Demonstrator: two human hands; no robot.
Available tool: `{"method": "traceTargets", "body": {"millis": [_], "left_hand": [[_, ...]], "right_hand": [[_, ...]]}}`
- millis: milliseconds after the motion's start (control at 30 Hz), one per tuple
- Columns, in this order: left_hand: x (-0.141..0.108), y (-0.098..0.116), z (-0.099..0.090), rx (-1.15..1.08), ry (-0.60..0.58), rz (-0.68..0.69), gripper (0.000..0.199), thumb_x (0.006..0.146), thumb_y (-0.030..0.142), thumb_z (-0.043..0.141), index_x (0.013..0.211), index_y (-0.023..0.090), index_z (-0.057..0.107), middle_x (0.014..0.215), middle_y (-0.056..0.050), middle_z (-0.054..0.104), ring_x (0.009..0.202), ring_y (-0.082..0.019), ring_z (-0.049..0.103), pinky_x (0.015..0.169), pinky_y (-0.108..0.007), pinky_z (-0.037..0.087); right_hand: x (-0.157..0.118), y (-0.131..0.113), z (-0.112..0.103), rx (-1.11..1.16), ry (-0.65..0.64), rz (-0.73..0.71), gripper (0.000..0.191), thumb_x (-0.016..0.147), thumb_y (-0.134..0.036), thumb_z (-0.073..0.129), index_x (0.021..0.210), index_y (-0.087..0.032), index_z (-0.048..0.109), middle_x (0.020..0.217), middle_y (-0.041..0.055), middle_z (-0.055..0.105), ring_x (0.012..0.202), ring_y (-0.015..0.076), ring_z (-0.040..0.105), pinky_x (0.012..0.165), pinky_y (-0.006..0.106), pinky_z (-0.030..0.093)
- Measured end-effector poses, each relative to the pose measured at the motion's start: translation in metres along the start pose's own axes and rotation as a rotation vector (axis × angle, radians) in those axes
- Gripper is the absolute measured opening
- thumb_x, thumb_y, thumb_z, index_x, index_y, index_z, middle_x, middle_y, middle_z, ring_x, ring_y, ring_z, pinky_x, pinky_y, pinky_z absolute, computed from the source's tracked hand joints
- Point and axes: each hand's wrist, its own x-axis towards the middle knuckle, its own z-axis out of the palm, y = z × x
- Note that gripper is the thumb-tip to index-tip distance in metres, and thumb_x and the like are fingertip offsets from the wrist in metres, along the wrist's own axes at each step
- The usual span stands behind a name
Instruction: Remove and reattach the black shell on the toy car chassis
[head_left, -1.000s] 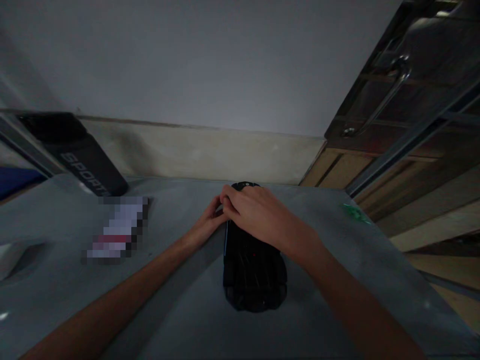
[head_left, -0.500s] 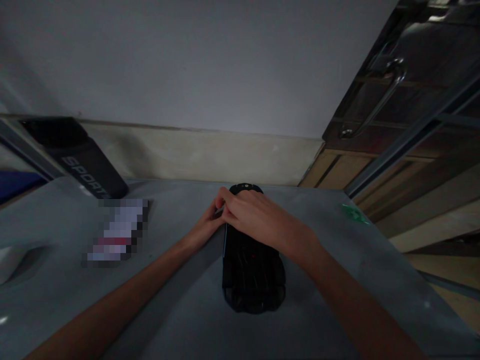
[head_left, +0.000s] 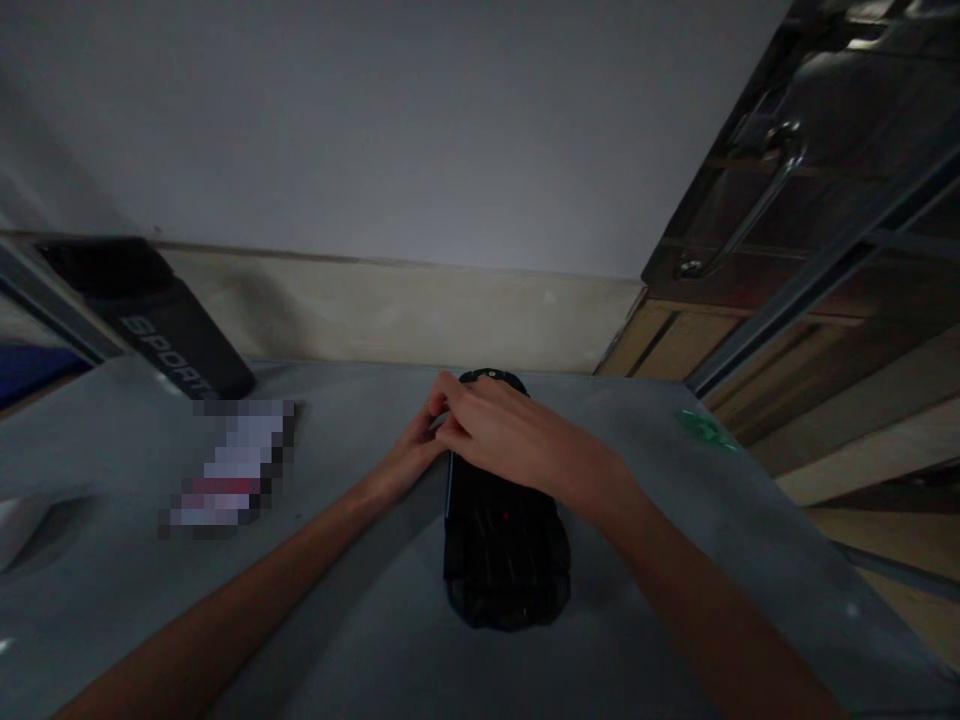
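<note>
A black, rounded, elongated object (head_left: 507, 545), much like a toy car, lies lengthwise on the grey table, with a tiny red spot on its top. My right hand (head_left: 499, 430) reaches over its far end from the right, fingers bent toward the left side. At that far left edge my left hand (head_left: 415, 440) meets the right one, its fingers pressed together under the right fingertips. Whatever lies between the fingertips of either hand is too small or hidden to make out.
A dark bottle marked SPORT (head_left: 176, 335) leans at the back left, near a blurred-out flat item (head_left: 236, 460). A white object (head_left: 19, 525) is at the left edge. Green crumpled plastic (head_left: 706, 430) lies at the right, and a pale wall (head_left: 405, 310) stands behind the table (head_left: 360, 620).
Both hands stay at the far left edge of the black object, with only a very slight shift of the right hand and forearm. The whole view has moved a little.
</note>
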Motion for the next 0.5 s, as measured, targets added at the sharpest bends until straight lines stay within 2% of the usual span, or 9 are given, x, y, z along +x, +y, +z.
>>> {"method": "traceTargets", "body": {"millis": [200, 300, 500], "left_hand": [[0.0025, -0.0063, -0.0029, 0.051, -0.02, 0.007, 0.064, 0.078, 0.055, 0.089, 0.125, 0.018, 0.067, 0.137, -0.015, 0.076, 0.137, -0.038, 0.066, 0.12, -0.049, 0.052], [0.0013, -0.0064, -0.0021, 0.015, -0.011, -0.032, 0.068, 0.078, 0.054, 0.09, 0.131, 0.019, 0.066, 0.143, -0.014, 0.075, 0.141, -0.038, 0.064, 0.122, -0.048, 0.05], [-0.0004, -0.0069, -0.0025, -0.014, 0.022, -0.092, 0.071, 0.076, 0.053, 0.091, 0.135, 0.02, 0.068, 0.15, -0.014, 0.074, 0.148, -0.041, 0.061, 0.124, -0.048, 0.049]], "right_hand": [[-0.0021, -0.0004, 0.002, -0.005, 0.013, 0.014, 0.022, 0.115, -0.023, 0.055, 0.116, -0.016, 0.076, 0.107, 0.0123, 0.083, 0.103, 0.0251, 0.075, 0.087, 0.035, 0.049], [-0.0016, -0.0005, 0.0023, -0.058, 0.005, 0.022, 0.028, 0.118, -0.022, 0.049, 0.121, -0.015, 0.077, 0.108, 0.0129, 0.084, 0.099, 0.0244, 0.077, 0.085, 0.035, 0.047], [0.0009, 0.0024, 0.0062, -0.06, 0.001, -0.021, 0.023, 0.116, -0.017, 0.052, 0.128, -0.014, 0.071, 0.11, 0.0125, 0.084, 0.102, 0.0245, 0.077, 0.083, 0.034, 0.048]]}}
